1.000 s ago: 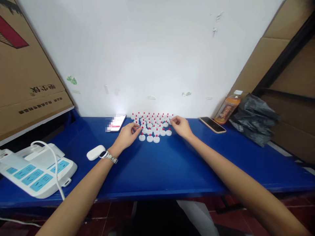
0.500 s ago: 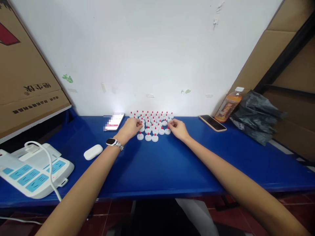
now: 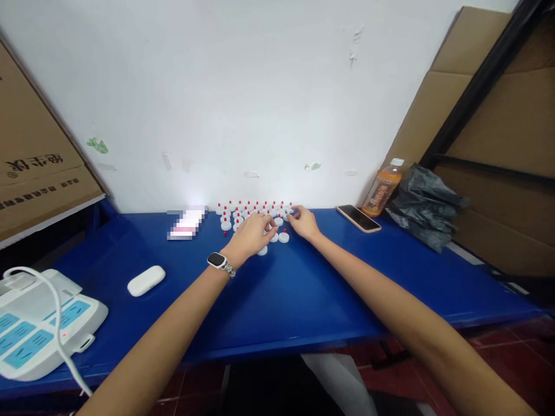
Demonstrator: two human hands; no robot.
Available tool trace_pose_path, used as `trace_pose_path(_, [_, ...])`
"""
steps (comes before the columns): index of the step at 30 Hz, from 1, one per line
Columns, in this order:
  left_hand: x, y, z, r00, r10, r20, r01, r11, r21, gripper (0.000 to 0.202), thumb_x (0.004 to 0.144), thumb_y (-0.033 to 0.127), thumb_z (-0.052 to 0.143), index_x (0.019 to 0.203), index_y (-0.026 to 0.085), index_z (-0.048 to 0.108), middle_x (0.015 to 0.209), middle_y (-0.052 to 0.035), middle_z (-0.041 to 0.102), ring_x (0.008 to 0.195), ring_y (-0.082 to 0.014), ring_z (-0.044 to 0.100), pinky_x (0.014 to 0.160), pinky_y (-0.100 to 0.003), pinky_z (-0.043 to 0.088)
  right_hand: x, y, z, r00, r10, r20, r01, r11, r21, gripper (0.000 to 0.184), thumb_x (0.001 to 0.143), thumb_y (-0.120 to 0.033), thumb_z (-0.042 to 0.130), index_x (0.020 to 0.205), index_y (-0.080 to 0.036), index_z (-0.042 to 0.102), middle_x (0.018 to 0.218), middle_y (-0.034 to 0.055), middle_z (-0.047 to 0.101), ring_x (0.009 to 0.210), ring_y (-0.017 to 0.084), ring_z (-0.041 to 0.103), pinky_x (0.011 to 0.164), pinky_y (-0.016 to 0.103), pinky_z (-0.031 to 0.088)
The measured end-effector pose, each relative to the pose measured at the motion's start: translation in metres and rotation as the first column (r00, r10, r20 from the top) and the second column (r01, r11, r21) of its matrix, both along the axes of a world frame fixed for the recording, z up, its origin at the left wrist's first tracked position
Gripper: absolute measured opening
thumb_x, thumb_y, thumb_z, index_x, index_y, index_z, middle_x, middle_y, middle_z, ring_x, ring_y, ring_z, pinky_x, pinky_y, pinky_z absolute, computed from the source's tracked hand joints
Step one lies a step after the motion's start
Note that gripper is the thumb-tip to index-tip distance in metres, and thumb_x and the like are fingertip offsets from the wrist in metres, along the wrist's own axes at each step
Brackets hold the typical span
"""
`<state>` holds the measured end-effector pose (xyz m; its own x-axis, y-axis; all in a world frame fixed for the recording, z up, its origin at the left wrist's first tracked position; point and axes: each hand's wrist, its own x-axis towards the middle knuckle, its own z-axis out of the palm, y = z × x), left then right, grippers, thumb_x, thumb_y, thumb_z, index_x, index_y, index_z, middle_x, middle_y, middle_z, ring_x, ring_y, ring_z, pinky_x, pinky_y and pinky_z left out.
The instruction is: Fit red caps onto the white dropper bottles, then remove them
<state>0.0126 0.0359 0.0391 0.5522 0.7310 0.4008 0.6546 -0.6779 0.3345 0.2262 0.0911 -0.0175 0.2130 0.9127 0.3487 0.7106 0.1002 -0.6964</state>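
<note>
Several small white caps with red tips (image 3: 247,209) stand in rows on the blue table (image 3: 303,283), close to the white wall. My left hand (image 3: 252,231), a watch on its wrist, lies over the middle of the group with the fingers curled down onto the caps. My right hand (image 3: 303,222) rests at the right edge of the group, fingers pinched together near a cap (image 3: 284,237). What either hand holds is hidden. One loose red tip (image 3: 225,233) lies on the table at the left of the group.
A lit phone (image 3: 186,223) lies left of the caps and a dark phone (image 3: 358,218) to the right. An orange drink bottle (image 3: 381,190) and a black plastic bag (image 3: 422,205) stand at the far right. A white earbud case (image 3: 146,280) and power strip (image 3: 39,323) lie at the left, below a cardboard box (image 3: 34,167).
My left hand has moved right, from the left edge of the caps onto their middle. My right hand stays at the right edge. The view has shifted right and down.
</note>
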Motion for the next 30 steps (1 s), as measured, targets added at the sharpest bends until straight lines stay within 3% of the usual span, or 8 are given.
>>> trace_pose_path(4, [0.009,0.000,-0.009,1.000,-0.004,0.025,0.003,1.000,0.023,0.023,0.096,0.033,0.049,0.093,0.018,0.066,0.096,-0.0082,0.063,0.093,-0.0237,0.060,0.083,-0.038,0.048,-0.004,0.019,0.003,1.000,0.010,-0.020,-0.010,1.000,-0.009,0.015,0.083,-0.024,0.061,0.091,-0.016,0.071,0.080,0.0047,0.073,0.074,0.016,0.066,0.073,0.026,0.047])
trace_pose_path(7, [0.001,0.000,-0.014,0.996,-0.013,0.085,0.009,0.999,0.053,0.023,0.097,0.034,0.048,0.097,0.020,0.066,0.099,-0.0071,0.061,0.094,-0.0226,0.060,0.083,-0.037,0.050,-0.006,0.014,0.009,0.991,0.055,-0.124,-0.046,0.996,0.070,0.010,0.081,-0.021,0.060,0.081,-0.017,0.069,0.074,0.0028,0.071,0.069,0.015,0.064,0.069,0.025,0.047])
trace_pose_path(10, [-0.007,-0.002,-0.012,0.981,0.003,0.192,-0.021,0.995,0.094,0.023,0.097,0.036,0.051,0.110,0.021,0.062,0.112,-0.0077,0.058,0.092,-0.0201,0.061,0.084,-0.037,0.052,-0.011,-0.012,0.022,0.953,0.154,-0.260,-0.100,0.972,0.210,0.012,0.082,-0.027,0.061,0.081,-0.017,0.067,0.073,0.0018,0.068,0.066,0.015,0.061,0.065,0.026,0.047])
trace_pose_path(14, [-0.017,-0.009,-0.005,0.960,-0.061,0.274,0.009,0.982,0.186,0.044,0.094,0.039,0.058,0.132,0.020,0.048,0.137,-0.0131,0.047,0.101,-0.0202,0.060,0.092,-0.038,0.052,-0.033,-0.059,0.041,0.837,0.426,-0.343,-0.313,0.888,0.337,0.021,0.083,-0.039,0.066,0.085,-0.018,0.066,0.073,0.0011,0.066,0.066,0.014,0.059,0.064,0.027,0.047])
trace_pose_path(19, [-0.049,-0.023,-0.005,0.978,-0.145,0.148,0.125,0.983,0.136,0.034,0.100,0.041,0.048,0.128,0.022,0.050,0.120,-0.0087,0.062,0.105,-0.0217,0.061,0.094,-0.038,0.050,-0.069,-0.092,0.050,0.722,0.607,-0.332,-0.496,0.788,0.364,0.024,0.086,-0.042,0.067,0.088,-0.019,0.067,0.080,0.0022,0.069,0.072,0.015,0.062,0.068,0.028,0.048])
trace_pose_path(22, [-0.081,-0.028,-0.012,0.986,-0.037,0.165,0.024,0.996,0.083,0.036,0.099,0.045,0.048,0.126,0.021,0.052,0.116,-0.0090,0.064,0.092,-0.0201,0.063,0.083,-0.035,0.051,-0.087,-0.091,0.051,0.738,0.610,-0.289,-0.496,0.780,0.381,0.024,0.090,-0.043,0.061,0.087,-0.019,0.066,0.076,0.0015,0.068,0.070,0.014,0.061,0.067,0.028,0.047])
trace_pose_path(25, [-0.113,-0.028,-0.023,0.966,0.117,0.230,-0.117,0.993,-0.013,0.037,0.099,0.049,0.047,0.121,0.020,0.053,0.098,-0.0060,0.066,0.075,-0.0178,0.060,0.071,-0.032,0.049,-0.104,-0.079,0.051,0.800,0.571,-0.184,-0.474,0.789,0.391,0.022,0.093,-0.038,0.057,0.084,-0.019,0.065,0.073,0.0008,0.067,0.067,0.014,0.059,0.067,0.028,0.045])
trace_pose_path(30, [-0.141,-0.022,-0.039,0.945,0.258,0.201,-0.207,0.948,-0.243,0.034,0.099,0.052,0.040,0.105,0.022,0.054,0.083,-0.0018,0.068,0.068,-0.0178,0.061,0.066,-0.030,0.046,-0.132,-0.045,0.050,0.782,0.563,0.268,-0.613,0.773,0.166,0.015,0.089,-0.024,0.056,0.083,-0.019,0.069,0.081,0.0030,0.072,0.081,0.018,0.059,0.079,0.032,0.041])
